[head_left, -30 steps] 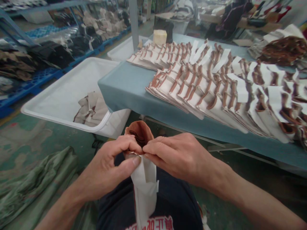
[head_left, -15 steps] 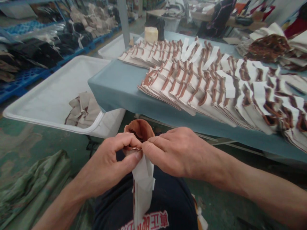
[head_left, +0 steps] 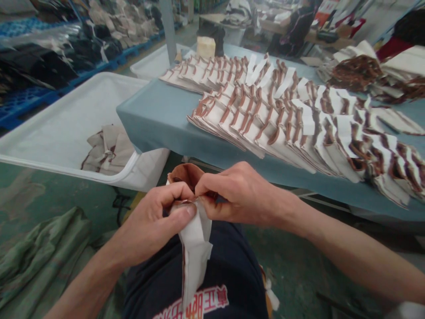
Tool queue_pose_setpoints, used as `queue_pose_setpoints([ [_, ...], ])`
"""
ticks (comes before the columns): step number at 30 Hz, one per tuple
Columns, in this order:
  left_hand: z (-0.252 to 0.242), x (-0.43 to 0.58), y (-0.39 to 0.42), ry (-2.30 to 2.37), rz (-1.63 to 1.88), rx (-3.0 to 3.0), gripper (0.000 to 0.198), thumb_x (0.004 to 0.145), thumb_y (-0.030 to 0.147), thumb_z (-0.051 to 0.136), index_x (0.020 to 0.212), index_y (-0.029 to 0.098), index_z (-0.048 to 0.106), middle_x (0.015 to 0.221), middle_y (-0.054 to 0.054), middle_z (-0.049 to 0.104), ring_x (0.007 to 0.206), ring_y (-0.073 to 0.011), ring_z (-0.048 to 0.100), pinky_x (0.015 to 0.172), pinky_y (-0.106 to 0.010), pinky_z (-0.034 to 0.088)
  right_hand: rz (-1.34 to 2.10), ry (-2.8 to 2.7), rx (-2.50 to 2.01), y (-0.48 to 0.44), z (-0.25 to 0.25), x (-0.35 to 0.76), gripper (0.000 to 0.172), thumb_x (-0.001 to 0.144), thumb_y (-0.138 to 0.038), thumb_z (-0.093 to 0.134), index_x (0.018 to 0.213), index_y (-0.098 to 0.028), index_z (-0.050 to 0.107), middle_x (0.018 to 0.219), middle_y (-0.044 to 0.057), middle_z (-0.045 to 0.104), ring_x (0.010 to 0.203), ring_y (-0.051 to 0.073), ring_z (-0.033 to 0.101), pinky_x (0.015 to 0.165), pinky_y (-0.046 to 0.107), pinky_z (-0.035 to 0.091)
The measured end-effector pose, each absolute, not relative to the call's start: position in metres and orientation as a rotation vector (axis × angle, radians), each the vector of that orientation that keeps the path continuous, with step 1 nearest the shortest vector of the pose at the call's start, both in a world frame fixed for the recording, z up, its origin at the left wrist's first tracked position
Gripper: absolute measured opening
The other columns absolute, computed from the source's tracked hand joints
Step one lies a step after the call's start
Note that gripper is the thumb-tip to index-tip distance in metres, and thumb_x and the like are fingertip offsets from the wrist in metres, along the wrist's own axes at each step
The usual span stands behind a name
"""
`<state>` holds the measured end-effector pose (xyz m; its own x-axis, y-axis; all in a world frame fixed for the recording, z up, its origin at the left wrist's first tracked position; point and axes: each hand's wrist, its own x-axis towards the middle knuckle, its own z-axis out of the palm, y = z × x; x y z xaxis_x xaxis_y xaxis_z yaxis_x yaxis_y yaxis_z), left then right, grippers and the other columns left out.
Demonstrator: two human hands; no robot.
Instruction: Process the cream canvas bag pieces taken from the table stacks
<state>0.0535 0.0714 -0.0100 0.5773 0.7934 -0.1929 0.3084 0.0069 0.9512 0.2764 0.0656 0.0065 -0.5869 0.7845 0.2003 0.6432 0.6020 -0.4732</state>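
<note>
A white fabric piece with a brown lining [head_left: 195,248] hangs in front of my body, its brown opening facing up and away. My left hand [head_left: 159,217] pinches its upper edge between thumb and forefinger. Close against it, my right hand [head_left: 232,195] has thumb and fingers closed on the same edge, just right of the left fingertips. The fingers hide part of the rim. Whether anything small is between the right fingertips I cannot tell.
A blue-covered table [head_left: 149,110] holds rows of similar white and brown pieces [head_left: 259,115]. Left of it stands a white bin [head_left: 66,115] with several pieces inside. Green cloth [head_left: 49,261] lies at lower left. A metal post [head_left: 168,35] rises behind the table, and a person [head_left: 297,26] is farther back.
My right hand has turned and risen slightly, its fingers now more curled at the edge. My left hand keeps its pinch. The whole view has shifted a little.
</note>
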Motion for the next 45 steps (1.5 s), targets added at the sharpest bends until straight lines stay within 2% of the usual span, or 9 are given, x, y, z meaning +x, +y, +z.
queue_pose_setpoints([
  [4, -0.013, 0.055, 0.070, 0.966, 0.521, 1.538, 0.026, 0.086, 0.042, 0.065, 0.072, 0.020, 0.061, 0.065, 0.004, 0.050, 0.061, -0.0135, 0.044, 0.055, -0.025, 0.036, 0.551, -2.417, -1.119, 0.065, 0.004, 0.275, 0.018, 0.091, -0.018, 0.051, 0.083, -0.020, 0.067, 0.061, -0.006, 0.052, 0.052, 0.008, 0.039, 0.055, 0.027, 0.021],
  [10, -0.021, 0.062, 0.065, 1.129, 0.682, 1.699, 0.021, 0.081, 0.034, 0.058, 0.066, 0.020, 0.061, 0.059, 0.004, 0.053, 0.056, -0.0131, 0.047, 0.052, -0.024, 0.036, 0.374, -2.447, -1.157, 0.056, 0.000, 0.268, 0.026, 0.102, -0.019, 0.049, 0.084, -0.019, 0.068, 0.068, 0.000, 0.064, 0.056, 0.012, 0.046, 0.054, 0.028, 0.019],
  [14, -0.019, 0.048, 0.072, 1.046, 0.583, 1.805, 0.022, 0.090, 0.036, 0.064, 0.078, 0.019, 0.072, 0.069, 0.003, 0.066, 0.064, -0.0152, 0.058, 0.058, -0.024, 0.044, 0.705, -2.272, -1.070, 0.058, -0.008, 0.276, 0.016, 0.103, -0.020, 0.054, 0.098, -0.017, 0.069, 0.071, -0.003, 0.067, 0.057, 0.010, 0.051, 0.058, 0.024, 0.032],
  [20, -0.002, 0.016, 0.085, 0.819, 0.388, 1.909, 0.024, 0.106, 0.035, 0.058, 0.105, 0.023, 0.079, 0.098, 0.001, 0.081, 0.089, -0.0182, 0.072, 0.078, -0.023, 0.053, 0.392, -2.414, -0.937, 0.064, -0.009, 0.280, 0.038, 0.108, -0.023, 0.041, 0.087, -0.017, 0.072, 0.076, 0.005, 0.071, 0.073, 0.019, 0.059, 0.078, 0.034, 0.043],
  [24, 0.007, 0.016, 0.089, 0.736, 0.371, 1.903, 0.048, 0.113, 0.038, 0.039, 0.090, 0.018, 0.076, 0.086, 0.001, 0.074, 0.082, -0.0165, 0.066, 0.077, -0.023, 0.050, 0.347, -2.437, -0.782, 0.069, -0.007, 0.266, 0.040, 0.107, -0.028, 0.042, 0.078, -0.019, 0.068, 0.075, 0.005, 0.069, 0.079, 0.021, 0.062, 0.097, 0.041, 0.045],
  [27, 0.006, 0.017, 0.089, 0.726, 0.376, 1.875, 0.051, 0.112, 0.037, 0.036, 0.081, 0.016, 0.071, 0.076, 0.002, 0.061, 0.071, -0.0131, 0.054, 0.068, -0.022, 0.044, 0.508, -2.443, -0.809, 0.070, -0.009, 0.257, 0.026, 0.097, -0.030, 0.053, 0.077, -0.020, 0.066, 0.069, 0.001, 0.063, 0.069, 0.019, 0.057, 0.083, 0.036, 0.046],
  [31, 0.000, 0.015, 0.088, 0.745, 0.361, 1.805, 0.049, 0.109, 0.039, 0.036, 0.073, 0.017, 0.061, 0.070, 0.004, 0.047, 0.066, -0.0121, 0.042, 0.062, -0.025, 0.036, 0.613, -2.420, -0.886, 0.066, -0.011, 0.250, 0.021, 0.092, -0.029, 0.056, 0.074, -0.021, 0.061, 0.065, -0.002, 0.057, 0.062, 0.015, 0.048, 0.064, 0.032, 0.034],
  [37, -0.006, 0.010, 0.085, 0.764, 0.321, 1.647, 0.048, 0.108, 0.046, 0.040, 0.066, 0.023, 0.040, 0.066, 0.006, 0.032, 0.060, -0.0114, 0.029, 0.054, -0.028, 0.025, 0.723, -2.385, -0.895, 0.062, -0.010, 0.245, 0.018, 0.092, -0.025, 0.059, 0.074, -0.020, 0.061, 0.065, -0.003, 0.056, 0.062, 0.013, 0.047, 0.062, 0.029, 0.031],
  [45, -0.015, 0.009, 0.078, 0.595, 0.211, 1.517, 0.043, 0.109, 0.046, 0.045, 0.073, 0.022, 0.044, 0.070, 0.005, 0.034, 0.061, -0.0121, 0.029, 0.052, -0.027, 0.026, 0.769, -2.375, -0.866, 0.052, -0.012, 0.250, 0.012, 0.085, -0.020, 0.059, 0.074, -0.020, 0.062, 0.065, -0.003, 0.061, 0.060, 0.012, 0.049, 0.059, 0.028, 0.031],
])
